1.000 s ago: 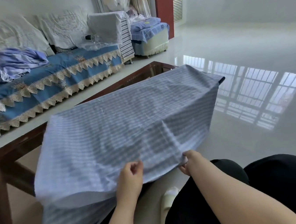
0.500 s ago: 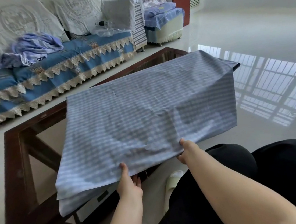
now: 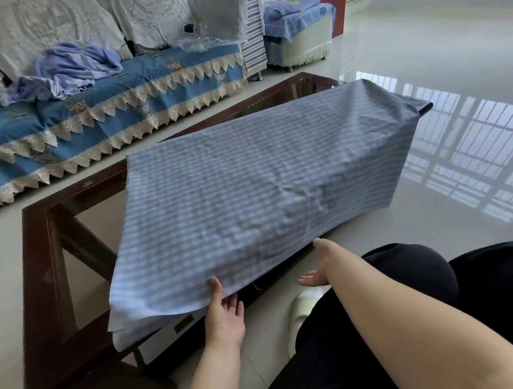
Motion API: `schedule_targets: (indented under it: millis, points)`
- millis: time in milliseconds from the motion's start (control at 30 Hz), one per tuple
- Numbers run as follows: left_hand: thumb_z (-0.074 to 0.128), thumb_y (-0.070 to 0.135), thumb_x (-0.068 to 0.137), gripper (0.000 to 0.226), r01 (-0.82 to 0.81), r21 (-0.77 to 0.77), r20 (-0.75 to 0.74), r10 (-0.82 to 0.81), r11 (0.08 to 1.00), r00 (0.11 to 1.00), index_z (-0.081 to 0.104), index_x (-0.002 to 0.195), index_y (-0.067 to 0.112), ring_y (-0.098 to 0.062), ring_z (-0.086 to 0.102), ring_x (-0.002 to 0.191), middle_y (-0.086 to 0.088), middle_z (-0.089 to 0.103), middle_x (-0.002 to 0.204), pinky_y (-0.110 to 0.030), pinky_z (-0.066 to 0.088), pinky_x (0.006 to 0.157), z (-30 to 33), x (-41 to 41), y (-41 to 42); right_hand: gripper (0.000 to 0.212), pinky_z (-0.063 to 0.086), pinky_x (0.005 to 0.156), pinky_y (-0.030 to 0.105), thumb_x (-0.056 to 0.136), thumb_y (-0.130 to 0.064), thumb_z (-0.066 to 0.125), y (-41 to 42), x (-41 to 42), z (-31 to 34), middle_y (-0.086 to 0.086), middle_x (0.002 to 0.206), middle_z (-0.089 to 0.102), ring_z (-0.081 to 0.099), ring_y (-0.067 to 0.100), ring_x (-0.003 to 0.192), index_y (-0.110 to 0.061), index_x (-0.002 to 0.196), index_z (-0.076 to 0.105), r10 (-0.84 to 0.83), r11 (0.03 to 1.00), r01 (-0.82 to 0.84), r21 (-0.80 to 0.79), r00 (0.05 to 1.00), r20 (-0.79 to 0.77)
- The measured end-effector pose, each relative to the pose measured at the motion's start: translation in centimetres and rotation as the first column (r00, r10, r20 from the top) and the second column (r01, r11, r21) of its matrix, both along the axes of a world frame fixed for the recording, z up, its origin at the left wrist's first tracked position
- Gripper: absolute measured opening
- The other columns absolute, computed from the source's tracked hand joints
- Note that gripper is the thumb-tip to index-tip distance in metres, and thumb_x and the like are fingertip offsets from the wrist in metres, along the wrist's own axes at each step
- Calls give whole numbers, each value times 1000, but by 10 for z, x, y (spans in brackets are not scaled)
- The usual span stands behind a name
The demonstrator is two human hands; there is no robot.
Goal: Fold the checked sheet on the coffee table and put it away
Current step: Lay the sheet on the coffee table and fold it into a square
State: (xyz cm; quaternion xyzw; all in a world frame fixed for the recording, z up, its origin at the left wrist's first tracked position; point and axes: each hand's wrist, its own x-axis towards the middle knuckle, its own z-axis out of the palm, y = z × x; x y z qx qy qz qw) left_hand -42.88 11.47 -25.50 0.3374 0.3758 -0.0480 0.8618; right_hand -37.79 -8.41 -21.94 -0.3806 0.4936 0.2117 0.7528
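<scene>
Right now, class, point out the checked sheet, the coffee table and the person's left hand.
checked sheet (image 3: 248, 189), head view, middle of its top layer.
coffee table (image 3: 41, 280), head view, bare wooden frame.
left hand (image 3: 225, 316), head view, back of hand.

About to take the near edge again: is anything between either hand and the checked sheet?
Nothing visible. The left hand already touches the checked sheet at its near edge, thumb on top. The right hand is open just beside that edge, with only air between.

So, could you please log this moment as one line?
checked sheet: draped over coffee table | left hand: open at hem | right hand: open
</scene>
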Motion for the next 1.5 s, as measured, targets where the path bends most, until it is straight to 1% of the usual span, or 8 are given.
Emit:
schedule_targets:
  millis: [100, 267, 400, 533, 733, 933, 1167, 1500]
  points:
    - [70, 47, 75, 67, -25, 16, -4, 25, 1000, 1000, 51, 130, 14, -15, 56, 100, 0, 59, 112, -29, 38, 99, 0, -6, -7, 81, 37, 103, 61, 92, -60, 43, 10, 2, -1, 24, 154, 21, 32, 45, 136, -11, 151, 15, 26, 1000, -26, 8, 999, -43]
    - [73, 39, 81, 46, -107, 83, 12, 106, 991, 994, 56, 117, 16, -21, 54, 117, -3, 58, 127, -29, 43, 89, 16, -8, -21, 111, 40, 100, 61, 72, -84, 42, 61, -10, -9, 25, 146, 36, 43, 47, 127, -7, 148, 21, 41, 982, -29, 188, 997, -58]
    - [71, 42, 81, 29, -155, 174, 91, 141, 972, 986, 62, 97, 19, -16, 57, 112, 1, 63, 119, -29, 43, 98, 36, -10, -23, 94, 52, 82, 52, 74, -79, 49, 82, -13, -6, 22, 134, 51, 56, 39, 116, -6, 132, 43, -161, 916, 106, 386, 980, 114]
    - [70, 37, 84, 34, -226, 42, 162, 216, 973, 963, 65, 111, 18, -18, 66, 100, -2, 70, 109, -30, 52, 87, 50, -15, -14, 77, 56, 73, 51, 69, -57, 76, 69, -9, 0, 19, 117, 64, 64, 37, 99, -7, 124, 55, -394, 848, 298, 439, 907, 146]
    - [57, 22, 94, 13, -402, 107, 230, 371, 909, 900, 63, 105, 20, -6, 56, 59, 6, 65, 82, -18, 45, 53, 79, -15, 28, 51, 40, 105, 53, 78, -40, 73, 8, -10, 26, 13, 122, 62, 58, 34, 114, -11, 119, 60, -607, 689, 457, 563, 788, 104]
    - [48, 5, 85, 21, -518, 177, 223, 478, 837, 849, 56, 73, 20, -5, 41, 46, 7, 48, 59, -18, 38, 49, 112, -7, 51, 48, 44, 102, 42, 78, -42, 71, -36, -7, 55, 9, 112, 62, 60, 29, 106, -15, 116, 59, -727, 610, 517, 600, 666, 165]
    - [34, 2, 75, 23, -660, 123, 233, 625, 741, 745, 50, 75, 19, -5, 41, 44, 7, 46, 60, -20, 36, 49, 132, 3, 57, 32, 54, 88, 43, 87, -17, 59, -114, -24, 91, 7, 114, 62, 62, 27, 97, -13, 118, 53, -767, 642, 648, 410, 526, 368]
    - [35, 9, 92, 28, -679, 107, 349, 612, 726, 709, 48, 114, -1, -18, 72, 79, -12, 69, 96, -23, 59, 67, 168, 73, 33, 47, 50, 88, 41, 88, -11, 51, -148, 16, 94, 3, 111, 60, 60, 24, 98, -15, 134, 45, -504, 699, 703, -135, 618, 604]
